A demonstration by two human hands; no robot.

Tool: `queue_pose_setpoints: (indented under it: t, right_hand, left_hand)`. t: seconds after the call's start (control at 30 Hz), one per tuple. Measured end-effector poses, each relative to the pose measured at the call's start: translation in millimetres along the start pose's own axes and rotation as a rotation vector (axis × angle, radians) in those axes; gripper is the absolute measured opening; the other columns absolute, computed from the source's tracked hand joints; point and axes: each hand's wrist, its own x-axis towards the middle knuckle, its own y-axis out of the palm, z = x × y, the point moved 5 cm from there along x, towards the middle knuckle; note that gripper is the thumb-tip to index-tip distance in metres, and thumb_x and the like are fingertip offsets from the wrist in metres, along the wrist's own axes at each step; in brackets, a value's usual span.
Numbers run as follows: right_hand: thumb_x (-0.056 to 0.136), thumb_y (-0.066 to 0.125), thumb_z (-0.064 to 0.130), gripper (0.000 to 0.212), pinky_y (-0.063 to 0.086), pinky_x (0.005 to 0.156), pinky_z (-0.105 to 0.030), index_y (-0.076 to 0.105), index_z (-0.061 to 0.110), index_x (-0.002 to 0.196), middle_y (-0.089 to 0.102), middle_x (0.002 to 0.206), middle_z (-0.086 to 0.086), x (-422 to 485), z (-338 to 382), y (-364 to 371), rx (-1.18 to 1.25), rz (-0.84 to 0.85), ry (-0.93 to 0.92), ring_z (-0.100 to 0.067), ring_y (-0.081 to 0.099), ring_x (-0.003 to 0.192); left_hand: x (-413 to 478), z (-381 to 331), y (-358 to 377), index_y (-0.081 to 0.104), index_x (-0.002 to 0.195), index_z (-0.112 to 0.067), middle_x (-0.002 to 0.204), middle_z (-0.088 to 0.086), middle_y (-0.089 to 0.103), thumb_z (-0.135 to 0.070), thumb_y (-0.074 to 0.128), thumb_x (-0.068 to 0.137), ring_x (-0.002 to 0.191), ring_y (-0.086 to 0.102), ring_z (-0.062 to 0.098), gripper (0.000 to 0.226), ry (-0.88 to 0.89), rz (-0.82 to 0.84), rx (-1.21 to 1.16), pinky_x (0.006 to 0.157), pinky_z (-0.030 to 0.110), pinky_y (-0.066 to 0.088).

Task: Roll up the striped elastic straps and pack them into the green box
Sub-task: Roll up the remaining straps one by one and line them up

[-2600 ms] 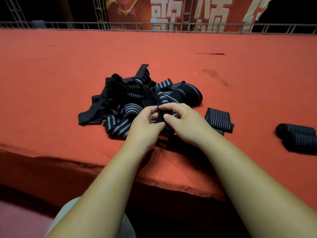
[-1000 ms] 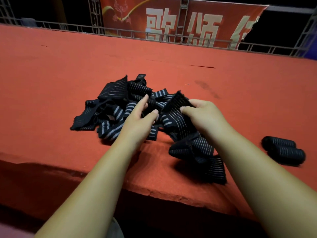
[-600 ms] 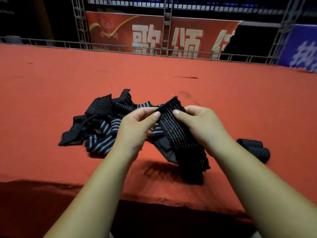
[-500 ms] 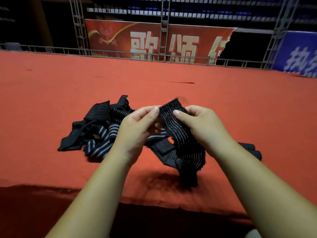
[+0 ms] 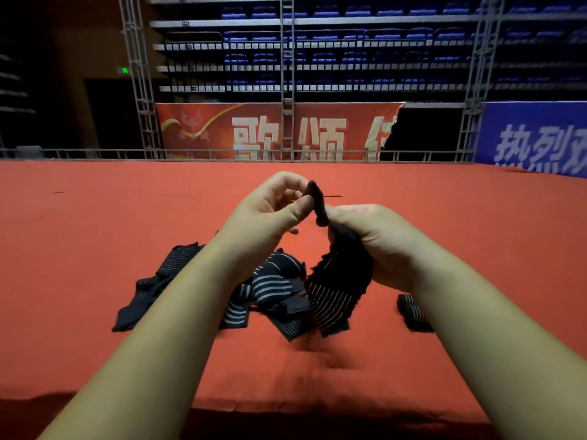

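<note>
I hold one black strap with thin white stripes [image 5: 336, 287] up in the air above the red stage. My left hand [image 5: 266, 214] pinches its top end between thumb and forefinger. My right hand [image 5: 378, 242] grips the strap just below, its fingers curled round the bunched cloth. The strap's lower part hangs down and its end trails on the carpet. A loose pile of striped straps [image 5: 263, 287] lies on the carpet under my forearms. Two rolled straps [image 5: 413, 312] lie to the right, partly hidden by my right forearm. No green box is in view.
The red carpeted stage [image 5: 95, 217] stretches far ahead to a metal railing [image 5: 95, 152]. Its front edge [image 5: 286, 404] runs close below my arms. Behind stand truss posts, a red banner [image 5: 254, 131], a blue banner and rows of blue seats.
Both hands have lifted the strap higher off the pile. My left hand now pinches its top end and my right hand has closed round the part below. The view has tilted upward.
</note>
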Motion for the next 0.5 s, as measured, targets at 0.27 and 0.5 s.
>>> queue_pose_setpoints:
  t: [0.27,0.5]
  right_hand:
    - [0.105,0.053,0.058,0.047,0.046,0.072,-0.037,0.080,0.020,0.106,0.078,0.092,0.008,-7,32,-34,-0.387,-0.387,-0.142,-0.019,0.065,0.082]
    - [0.106,0.065,0.022,0.015,0.048,0.053,-0.014,0.079,0.018,0.106,0.079,0.080,0.009,-16,37,-33,-0.480,-0.362,-0.226,0.002,0.068,0.063]
  left_hand:
    - [18,-48,6,0.065,0.096,-0.009,0.078,0.005,0.071,-0.016,0.076,0.100,0.068,0.067,0.019,0.014,0.067,-0.205,0.139,0.062,0.041,0.057]
    - [21,-45,12,0.071,0.103,-0.004,0.088,0.011,0.075,-0.019,0.079,0.099,0.074,0.073,0.019,0.018,-0.017,-0.241,0.170,0.065,0.040,0.063]
